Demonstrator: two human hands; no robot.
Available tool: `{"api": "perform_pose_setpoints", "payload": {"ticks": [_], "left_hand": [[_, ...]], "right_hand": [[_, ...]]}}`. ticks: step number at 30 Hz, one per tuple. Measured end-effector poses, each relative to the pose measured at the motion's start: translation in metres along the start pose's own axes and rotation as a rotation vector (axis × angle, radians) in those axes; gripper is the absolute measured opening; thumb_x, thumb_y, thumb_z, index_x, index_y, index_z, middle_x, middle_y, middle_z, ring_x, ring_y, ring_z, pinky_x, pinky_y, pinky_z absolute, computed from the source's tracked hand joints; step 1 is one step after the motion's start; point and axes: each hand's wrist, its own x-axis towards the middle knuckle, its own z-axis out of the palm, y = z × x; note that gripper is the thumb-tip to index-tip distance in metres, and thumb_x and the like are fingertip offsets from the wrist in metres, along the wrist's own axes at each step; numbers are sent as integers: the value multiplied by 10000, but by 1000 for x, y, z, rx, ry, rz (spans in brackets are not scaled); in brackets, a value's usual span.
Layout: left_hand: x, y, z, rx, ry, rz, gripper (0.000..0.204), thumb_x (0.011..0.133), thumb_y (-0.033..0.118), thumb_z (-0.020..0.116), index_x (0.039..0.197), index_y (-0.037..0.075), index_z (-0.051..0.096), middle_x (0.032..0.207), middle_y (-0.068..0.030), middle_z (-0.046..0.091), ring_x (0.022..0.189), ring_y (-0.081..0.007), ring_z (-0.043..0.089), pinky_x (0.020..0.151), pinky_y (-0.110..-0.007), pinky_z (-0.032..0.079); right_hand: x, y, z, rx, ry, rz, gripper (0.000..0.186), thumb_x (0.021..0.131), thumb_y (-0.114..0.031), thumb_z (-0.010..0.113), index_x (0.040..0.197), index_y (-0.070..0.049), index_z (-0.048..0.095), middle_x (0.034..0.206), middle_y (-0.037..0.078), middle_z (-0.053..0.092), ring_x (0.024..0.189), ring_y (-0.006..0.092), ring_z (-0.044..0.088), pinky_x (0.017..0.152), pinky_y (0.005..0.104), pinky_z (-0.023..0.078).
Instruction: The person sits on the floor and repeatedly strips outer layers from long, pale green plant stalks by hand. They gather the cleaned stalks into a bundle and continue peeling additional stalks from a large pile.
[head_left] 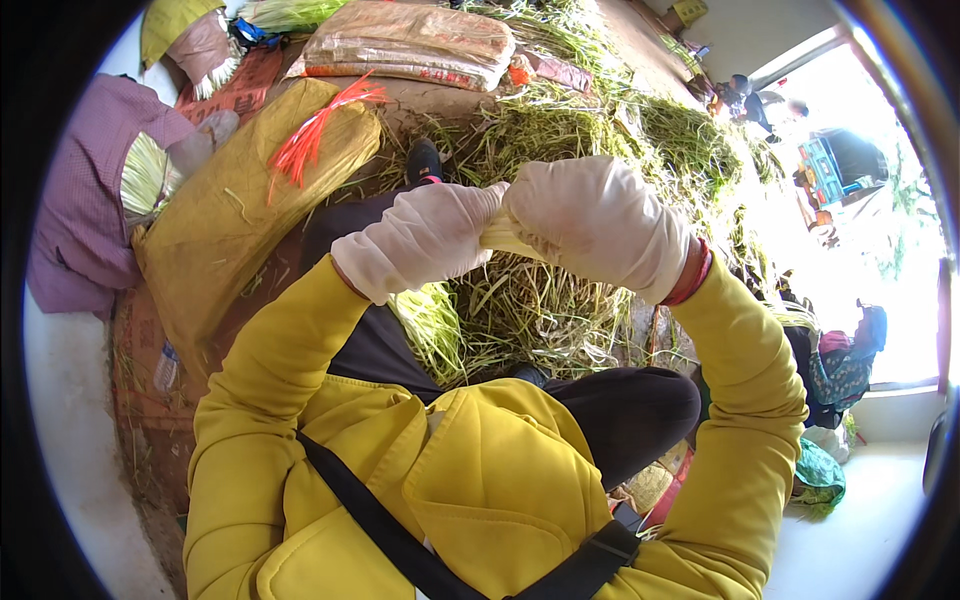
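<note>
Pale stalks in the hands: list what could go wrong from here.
1. The left hand and right hand both grip the pale stalks, so a hard squeeze or twist might bruise or snap them.
2. Loose greens lie close beside the shoe and could make for slippery footing.
3. The red strips lie across the yellow sack, seemingly unfastened; a knock might slide them off.

gloves point(600, 215): off-white, kinda pinkish
held stalks point(508, 236): pale yellow
jacket point(500, 480): straight-up mustard yellow
strap point(365, 513): plain black
string bunch point(312, 138): super loud red-orange
co-worker's top point(85, 200): purple, looks tiny-checked
stalk heap point(545, 310): green mixed with straw
</note>
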Motion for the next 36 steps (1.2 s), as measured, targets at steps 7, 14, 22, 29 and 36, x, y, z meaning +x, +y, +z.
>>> {"api": "perform_pose_setpoints", "payload": {"ticks": [7, 14, 22, 29, 36], "left_hand": [[1, -2, -1, 7, 52, 84, 464, 762, 169, 711, 1182, 90, 532, 817, -148, 663, 762, -337, 658, 647, -424, 524], [2, -3, -1, -26, 0, 26, 418, 755, 163, 721, 1144, 116, 578, 842, -163, 635, 780, -370, 625, 681, -436, 512], [-1, 0, -4, 38, -64, -5, 417, 769, 159, 701, 1159, 134, 554, 870, -155, 646, 797, -369, 631, 691, -445, 516], [-3, -4, -12, -62, 8, -5, 465, 799, 186, 663, 1215, 76, 485, 834, -151, 658, 784, -341, 657, 670, -420, 529], [-20, -26, -25, -947, 218, -5, 435, 807, -28, 659, 1218, 59, 546, 1051, -35, 616, 913, -153, 607, 777, -279, 521]], "right_hand": [[11, 24, -21, 245, 306, 17, 251, 897, -218, 628, 1074, -41, 639, 841, 100, 638, 703, 245, 622, 625, 304, 524], [3, 6, -13, 138, 56, 90, 335, 812, -345, 694, 1011, -77, 673, 845, 93, 620, 781, 299, 632, 665, 392, 519], [11, 13, 1, 371, -86, 155, 233, 813, -322, 668, 845, -92, 686, 767, 103, 631, 758, 319, 640, 648, 386, 520], [8, 31, 18, -118, 188, 55, 43, 842, -99, 588, 837, -60, 607, 743, 71, 590, 673, 227, 594, 595, 311, 496], [-35, 93, 60, -242, 122, 374, 136, 881, -46, 468, 904, -32, 602, 694, 80, 605, 604, 256, 629, 555, 355, 544]]}}
